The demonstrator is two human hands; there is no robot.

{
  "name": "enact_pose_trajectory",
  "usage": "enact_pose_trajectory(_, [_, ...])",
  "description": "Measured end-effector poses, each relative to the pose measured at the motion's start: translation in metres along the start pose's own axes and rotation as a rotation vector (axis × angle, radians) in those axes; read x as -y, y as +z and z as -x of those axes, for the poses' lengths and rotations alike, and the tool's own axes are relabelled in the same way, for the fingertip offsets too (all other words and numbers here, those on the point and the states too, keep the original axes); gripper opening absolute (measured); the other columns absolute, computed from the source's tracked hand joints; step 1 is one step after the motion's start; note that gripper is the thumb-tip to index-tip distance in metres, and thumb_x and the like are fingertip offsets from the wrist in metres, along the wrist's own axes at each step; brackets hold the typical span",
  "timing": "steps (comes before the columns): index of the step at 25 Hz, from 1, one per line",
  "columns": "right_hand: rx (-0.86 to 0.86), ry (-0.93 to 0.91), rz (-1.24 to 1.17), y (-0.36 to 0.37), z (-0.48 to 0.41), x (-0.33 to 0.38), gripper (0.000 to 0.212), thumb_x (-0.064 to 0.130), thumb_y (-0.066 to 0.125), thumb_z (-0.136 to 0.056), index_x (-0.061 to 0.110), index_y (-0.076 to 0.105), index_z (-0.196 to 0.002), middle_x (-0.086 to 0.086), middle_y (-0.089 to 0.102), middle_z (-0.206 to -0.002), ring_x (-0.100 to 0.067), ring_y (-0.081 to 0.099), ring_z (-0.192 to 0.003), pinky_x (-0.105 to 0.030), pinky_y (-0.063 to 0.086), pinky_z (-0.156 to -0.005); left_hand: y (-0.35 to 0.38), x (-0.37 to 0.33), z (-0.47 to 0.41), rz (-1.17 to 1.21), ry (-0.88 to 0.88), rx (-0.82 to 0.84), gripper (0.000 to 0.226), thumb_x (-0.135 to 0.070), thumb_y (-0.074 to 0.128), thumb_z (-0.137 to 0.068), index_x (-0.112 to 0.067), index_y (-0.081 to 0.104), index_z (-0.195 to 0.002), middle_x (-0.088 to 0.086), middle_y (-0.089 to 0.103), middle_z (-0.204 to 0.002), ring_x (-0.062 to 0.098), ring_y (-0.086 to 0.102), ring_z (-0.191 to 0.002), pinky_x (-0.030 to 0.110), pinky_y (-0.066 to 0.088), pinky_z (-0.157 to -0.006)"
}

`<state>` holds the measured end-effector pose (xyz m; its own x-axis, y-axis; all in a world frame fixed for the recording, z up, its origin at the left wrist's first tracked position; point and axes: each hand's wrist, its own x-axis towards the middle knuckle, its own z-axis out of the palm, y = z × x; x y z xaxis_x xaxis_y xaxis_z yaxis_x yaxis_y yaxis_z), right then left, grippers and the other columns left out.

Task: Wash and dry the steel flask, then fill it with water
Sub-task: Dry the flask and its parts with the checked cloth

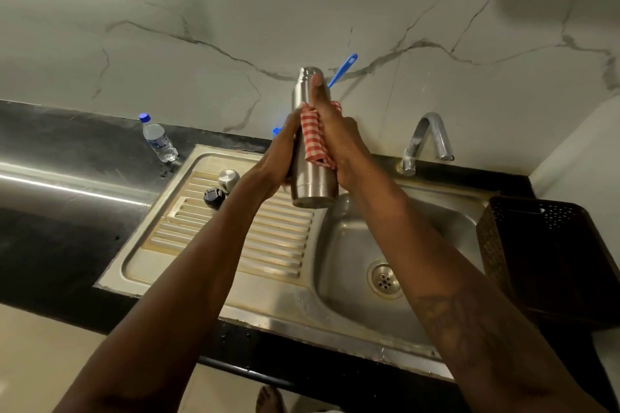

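Two-handed, holds the steel flask (310, 184) upright in the air above the sink (352, 245), over the line between drainboard and basin. Curls the left hand (281, 157) round the flask's left side. Clamps the right hand (339, 141) over a red-checked cloth (312, 137) pressed against the body, thumb stretched up the neck. On the drainboard: steel cap (228, 178) just beside black stopper (214, 198).

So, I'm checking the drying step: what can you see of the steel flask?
The steel flask is a brushed-metal cylinder with a narrower, seemingly uncapped neck, held roughly upright above the sink. The left hand grips its side; the right hand presses a red-checked cloth against it, thumb along the neck.
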<state>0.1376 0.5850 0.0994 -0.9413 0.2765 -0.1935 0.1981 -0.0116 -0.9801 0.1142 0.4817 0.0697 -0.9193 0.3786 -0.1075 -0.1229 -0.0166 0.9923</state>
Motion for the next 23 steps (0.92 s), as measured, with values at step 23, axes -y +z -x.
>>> enact_pose_trajectory(23, [0.24, -0.052, -0.283, -0.004, 0.017, -0.018, 0.046, 0.03, 0.075, -0.091, 0.007, 0.056, -0.126, -0.014, 0.067, -0.096, -0.032, 0.067, -0.089, -0.051, 0.06, -0.09, -0.016, -0.038, -0.009, 0.452, -0.2, -0.149, 0.106, -0.093, 0.02, -0.088, -0.012, 0.049, -0.149, 0.021, 0.073, -0.116, 0.036, 0.076, -0.092, 0.047, 0.062, -0.081])
